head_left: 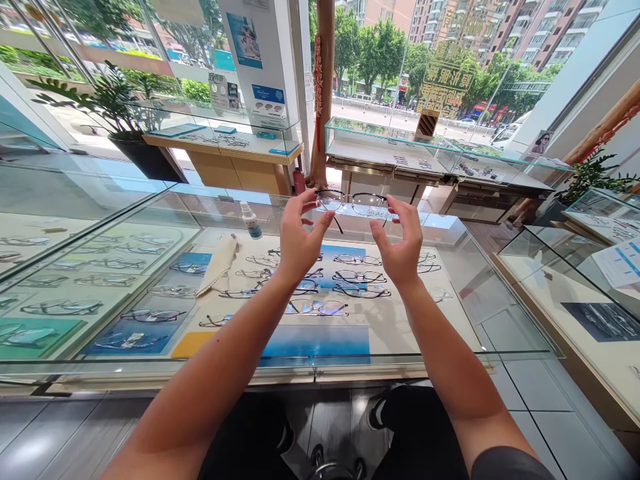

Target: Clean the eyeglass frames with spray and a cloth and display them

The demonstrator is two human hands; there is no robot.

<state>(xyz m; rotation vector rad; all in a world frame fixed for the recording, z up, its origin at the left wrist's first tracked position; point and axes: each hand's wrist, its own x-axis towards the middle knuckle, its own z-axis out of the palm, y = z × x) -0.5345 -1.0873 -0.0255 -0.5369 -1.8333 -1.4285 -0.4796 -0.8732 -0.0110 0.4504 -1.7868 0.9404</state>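
Note:
A pair of dark-rimmed eyeglasses is raised above the glass display counter, held between both hands. My left hand pinches its left end with fingers and thumb, and one dark temple arm slants down beside that thumb. On the other end, my right hand has its fingers closed in the same way. A small printed label shows on the right lens. Below the hands, several rows of eyeglasses lie in the counter on white and blue backing.
A white spray bottle and a beige cloth rest on the counter's glass top. More showcases stand left, right and along the window. A potted plant and a wooden post are farther back. A wheeled stool base shows below.

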